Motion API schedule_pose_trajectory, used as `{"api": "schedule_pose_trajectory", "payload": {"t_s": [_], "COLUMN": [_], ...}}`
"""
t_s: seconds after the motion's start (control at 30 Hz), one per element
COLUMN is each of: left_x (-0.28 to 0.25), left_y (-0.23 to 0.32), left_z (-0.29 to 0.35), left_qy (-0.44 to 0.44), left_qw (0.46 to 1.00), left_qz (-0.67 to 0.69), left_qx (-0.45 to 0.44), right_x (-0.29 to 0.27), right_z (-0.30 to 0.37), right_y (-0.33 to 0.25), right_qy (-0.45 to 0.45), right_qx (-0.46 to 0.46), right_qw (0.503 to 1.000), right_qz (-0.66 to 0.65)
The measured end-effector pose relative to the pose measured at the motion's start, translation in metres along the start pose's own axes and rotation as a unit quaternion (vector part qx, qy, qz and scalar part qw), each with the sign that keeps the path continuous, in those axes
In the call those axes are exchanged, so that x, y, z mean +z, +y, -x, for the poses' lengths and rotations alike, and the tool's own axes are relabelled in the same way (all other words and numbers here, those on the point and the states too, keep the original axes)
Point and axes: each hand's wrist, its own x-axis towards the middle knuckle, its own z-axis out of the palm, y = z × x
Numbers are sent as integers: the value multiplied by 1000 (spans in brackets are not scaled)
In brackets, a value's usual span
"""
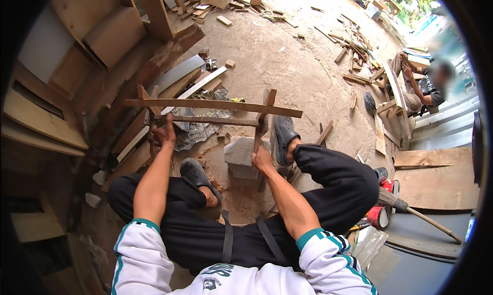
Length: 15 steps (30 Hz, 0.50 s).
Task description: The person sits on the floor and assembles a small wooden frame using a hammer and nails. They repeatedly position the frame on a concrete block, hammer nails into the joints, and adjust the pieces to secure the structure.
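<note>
A wooden frame (215, 105) of two long crosspieces and two legs stands between my feet, its longer slat running past the right leg. My left hand (163, 133) grips its left end by the lower crosspiece, one finger stretched up along the wood. Lower down, my right hand (262, 159) is closed round the right leg of the frame. Just left of that hand, a pale stone block (241, 154) sits on the ground. Part of the left leg is hidden behind my left hand.
Scrap boards (197, 82) and crumpled sheeting lie beyond the frame, beside wooden panels (115, 36) on the left. Offcuts (221, 0) litter the far ground. A broom (395, 198) and red cans (379, 216) are at my right. Another person (431, 84) works with wood at far right.
</note>
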Motion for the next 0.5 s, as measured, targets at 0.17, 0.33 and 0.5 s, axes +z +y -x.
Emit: {"api": "schedule_pose_trajectory", "payload": {"t_s": [0.17,0.33,0.5], "left_x": [31,51,71], "left_y": [18,44,36], "left_z": [77,154,179], "left_qy": [-102,-267,-416], "left_qw": [983,939,874], "left_qz": [-15,-43,81], "left_qx": [155,214,238], "right_x": [6,7,8], "right_z": [-6,-10,-2], "right_y": [-11,-11,-25], "right_qy": [-18,-24,-42], "right_qx": [-4,30,43], "right_qw": [1000,999,997], "right_qz": [-13,-24,-46]}}
